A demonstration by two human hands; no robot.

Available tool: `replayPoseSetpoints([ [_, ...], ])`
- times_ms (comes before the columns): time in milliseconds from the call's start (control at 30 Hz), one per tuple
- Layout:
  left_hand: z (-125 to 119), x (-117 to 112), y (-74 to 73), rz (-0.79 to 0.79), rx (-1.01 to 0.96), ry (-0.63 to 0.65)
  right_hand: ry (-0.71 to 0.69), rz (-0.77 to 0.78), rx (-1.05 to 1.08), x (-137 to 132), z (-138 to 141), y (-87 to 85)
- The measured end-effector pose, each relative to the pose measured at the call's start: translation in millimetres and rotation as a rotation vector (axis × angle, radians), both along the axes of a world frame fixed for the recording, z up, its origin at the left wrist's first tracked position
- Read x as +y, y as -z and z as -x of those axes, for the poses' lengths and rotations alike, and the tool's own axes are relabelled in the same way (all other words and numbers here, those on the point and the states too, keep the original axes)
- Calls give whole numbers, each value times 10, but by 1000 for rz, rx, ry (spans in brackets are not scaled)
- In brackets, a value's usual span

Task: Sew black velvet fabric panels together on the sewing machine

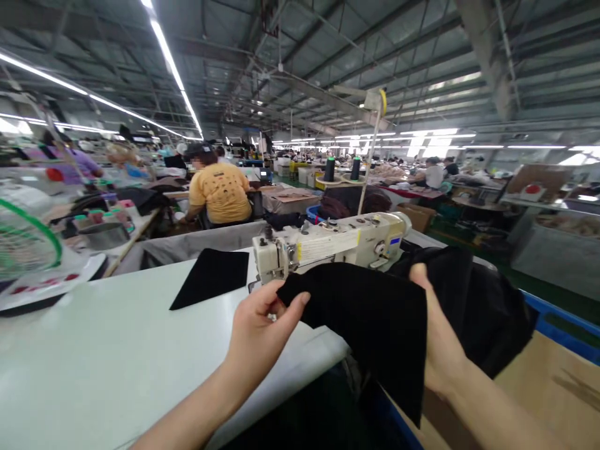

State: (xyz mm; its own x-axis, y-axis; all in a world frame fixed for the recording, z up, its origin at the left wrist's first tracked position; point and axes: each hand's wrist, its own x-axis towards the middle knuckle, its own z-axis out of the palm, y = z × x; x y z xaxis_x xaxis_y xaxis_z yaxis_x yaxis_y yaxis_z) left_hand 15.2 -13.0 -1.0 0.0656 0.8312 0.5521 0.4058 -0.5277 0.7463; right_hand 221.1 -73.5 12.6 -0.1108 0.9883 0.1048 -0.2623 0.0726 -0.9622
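Observation:
Between my two hands hangs a black fabric piece (360, 306), raised in front of the sewing machine (328, 244). My left hand (265, 319) pinches its left corner between thumb and fingers. At the other end, my right hand (435, 331) grips the right edge with the thumb on top; the fingers behind the cloth are hidden. The lower part of the cloth droops past the table's front edge. A second black fabric piece (213, 275) lies flat on the white table (117, 350), left of the machine. More black fabric (478, 306) is heaped beyond my right hand.
A blue-edged bin (567, 319) with a tan panel stands at the right. Two dark thread cones (329, 169) sit on a stand behind the machine. At the left is a green-rimmed fan (28, 240). A person in a yellow shirt (220, 190) sits ahead.

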Motion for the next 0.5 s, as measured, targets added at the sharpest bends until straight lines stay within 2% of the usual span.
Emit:
replayPoseSetpoints([
  [67,204,-66,-115,32,36,9,59,-25,-43,-83,24,-6],
  [167,519,-128,-308,46,97,61,252,-97,-327,-42,39,-3],
  [267,781,-20,-509,-43,210,85,377,-239,-555,226,40,-61],
  [333,876,148,-662,-33,257,62,346,-344,-622,493,62,-140],
  [433,913,371,-934,81,228,11,268,-510,-637,860,165,-306],
  [500,943,367,-1088,29,130,-33,361,-682,-599,965,261,-439],
])
